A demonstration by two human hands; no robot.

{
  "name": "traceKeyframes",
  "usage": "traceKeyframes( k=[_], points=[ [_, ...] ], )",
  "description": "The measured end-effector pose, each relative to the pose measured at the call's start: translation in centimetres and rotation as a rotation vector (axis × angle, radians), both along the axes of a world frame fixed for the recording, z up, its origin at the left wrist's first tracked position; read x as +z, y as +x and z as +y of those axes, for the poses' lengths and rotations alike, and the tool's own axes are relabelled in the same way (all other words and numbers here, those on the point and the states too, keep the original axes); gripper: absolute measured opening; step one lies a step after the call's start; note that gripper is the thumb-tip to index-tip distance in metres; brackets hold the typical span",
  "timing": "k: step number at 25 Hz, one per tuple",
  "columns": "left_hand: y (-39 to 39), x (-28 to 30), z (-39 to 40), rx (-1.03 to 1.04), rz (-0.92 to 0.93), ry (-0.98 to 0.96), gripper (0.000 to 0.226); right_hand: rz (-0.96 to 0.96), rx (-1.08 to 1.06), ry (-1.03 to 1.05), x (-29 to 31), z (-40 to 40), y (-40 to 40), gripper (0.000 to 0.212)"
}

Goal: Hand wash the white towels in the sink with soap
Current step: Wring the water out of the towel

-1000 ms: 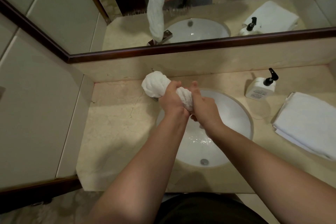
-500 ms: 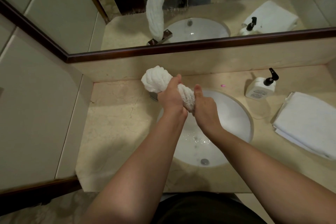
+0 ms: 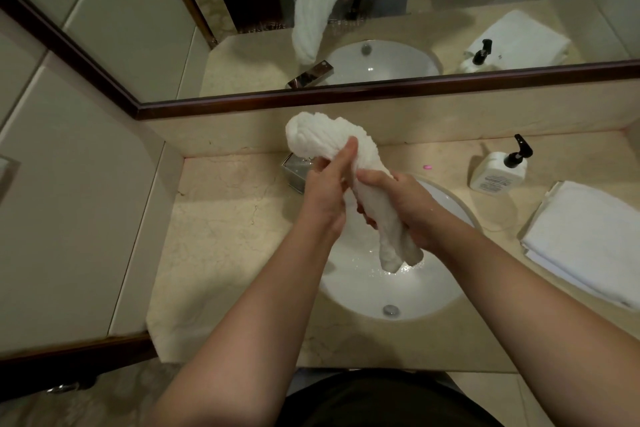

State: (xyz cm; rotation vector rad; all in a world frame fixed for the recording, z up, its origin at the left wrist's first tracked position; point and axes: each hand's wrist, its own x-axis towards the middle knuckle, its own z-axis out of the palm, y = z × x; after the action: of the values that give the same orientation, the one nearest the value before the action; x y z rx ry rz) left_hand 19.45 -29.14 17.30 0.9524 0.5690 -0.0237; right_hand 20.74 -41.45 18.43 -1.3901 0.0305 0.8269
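Observation:
A wet white towel [image 3: 322,135], twisted into a thick roll, is held over the white oval sink [image 3: 415,291]. My left hand [image 3: 325,187] grips its upper part, the thumb lying along the roll. My right hand [image 3: 401,204] grips the lower part, and the towel's end hangs below it toward the basin. The upper end bulges out above my left hand, near the backsplash. Water drops lie in the basin around the drain [image 3: 390,309]. A white soap bottle [image 3: 498,172] with a black pump stands on the counter to the right of the sink.
A folded white towel [image 3: 585,239] lies on the beige counter [image 3: 214,218] at the right edge. The chrome faucet [image 3: 294,170] stands behind my left hand. A dark-framed mirror [image 3: 381,94] runs along the back wall. A small pink speck [image 3: 427,167] lies near the soap bottle.
Both hands have shifted along the twisted towel; my right hand now grips lower, and the towel's lower end hangs free below it over the basin.

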Motion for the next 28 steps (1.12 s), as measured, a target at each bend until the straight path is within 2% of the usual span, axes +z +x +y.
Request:
traceKeyframes(
  k=[2, 4, 6, 8, 10, 14, 17, 19, 24, 26, 28],
  points=[
    [-0.6, -0.6, 0.8, -0.132, -0.096, -0.242, 0.072, 0.146, 0.024, 0.079, 0.6, -0.3, -0.2, 0.046],
    [-1.2, -1.4, 1.0, -0.226, -0.177, -0.396, 0.076, 0.269, 0.118, 0.159, 1.2, -0.6, -0.2, 0.054],
    [-1.5, -2.0, 0.7, -0.275, -0.197, -0.418, 0.071, 0.367, 0.209, 0.208, 1.5, -0.8, -0.5, 0.058],
    [-1.2, -1.7, 0.5, -0.306, -0.182, -0.351, 0.066, 0.449, 0.252, 0.214, 1.6, -1.1, -0.7, 0.061],
    [-0.8, -0.6, 0.5, -0.269, -0.183, -0.331, 0.047, 0.460, 0.237, 0.195, 2.0, -1.3, -1.0, 0.062],
    [-0.4, 1.0, 0.1, -0.088, -0.090, -0.311, 0.020, 0.210, 0.048, -0.080, 3.0, -0.7, -1.6, 0.070],
    [-0.1, 1.6, -1.3, -0.023, 0.064, -0.183, 0.025, -0.088, -0.151, -0.299, 1.9, -0.2, -2.4, 0.075],
    [0.3, 1.3, -2.2, 0.040, 0.160, -0.138, 0.029, -0.243, -0.183, -0.393, 0.5, -0.2, -2.9, 0.074],
    [0.5, -0.1, -2.9, 0.173, 0.241, -0.065, 0.024, -0.432, -0.181, -0.486, -1.8, -0.6, -2.6, 0.061],
    [0.2, -0.1, -3.1, 0.164, 0.226, -0.111, 0.018, -0.514, -0.179, -0.521, -1.9, -0.8, -2.2, 0.060],
    [-0.4, 0.3, -3.8, 0.162, 0.192, -0.206, 0.022, -0.535, -0.234, -0.529, -1.8, -1.2, -2.0, 0.053]
  ],
)
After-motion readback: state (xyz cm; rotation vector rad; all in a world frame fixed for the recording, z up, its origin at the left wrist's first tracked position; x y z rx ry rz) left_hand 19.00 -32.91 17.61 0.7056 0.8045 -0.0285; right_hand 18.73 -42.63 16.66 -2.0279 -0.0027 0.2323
